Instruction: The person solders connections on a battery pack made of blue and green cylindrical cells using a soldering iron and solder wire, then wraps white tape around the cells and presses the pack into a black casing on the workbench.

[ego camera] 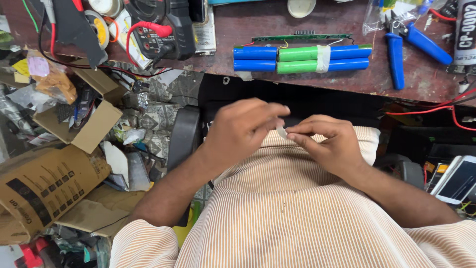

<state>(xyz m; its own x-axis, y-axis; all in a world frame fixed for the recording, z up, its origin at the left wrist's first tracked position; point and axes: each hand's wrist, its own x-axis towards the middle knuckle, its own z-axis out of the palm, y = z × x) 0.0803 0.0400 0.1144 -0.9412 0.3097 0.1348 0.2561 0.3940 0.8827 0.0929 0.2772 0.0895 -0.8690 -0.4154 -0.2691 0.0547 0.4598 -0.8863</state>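
Observation:
My left hand [243,131] and my right hand [325,141] meet over my lap, just below the desk edge. Both pinch a small whitish strip [281,132], likely tape, between thumb and fingers. On the brown desk [342,79] above my hands lies a battery pack [302,58] of blue and green cylindrical cells, bound with a band of pale tape. A thin green circuit board [300,37] lies along its far side. My striped shirt fills the lower part of the view.
Blue-handled pliers [404,44] lie at the desk's right. A black multimeter [166,30] with red leads stands at the left. Cardboard boxes [47,183] and clutter cover the floor on the left. A phone [458,181] rests at the right. A tape roll [301,7] sits at the top.

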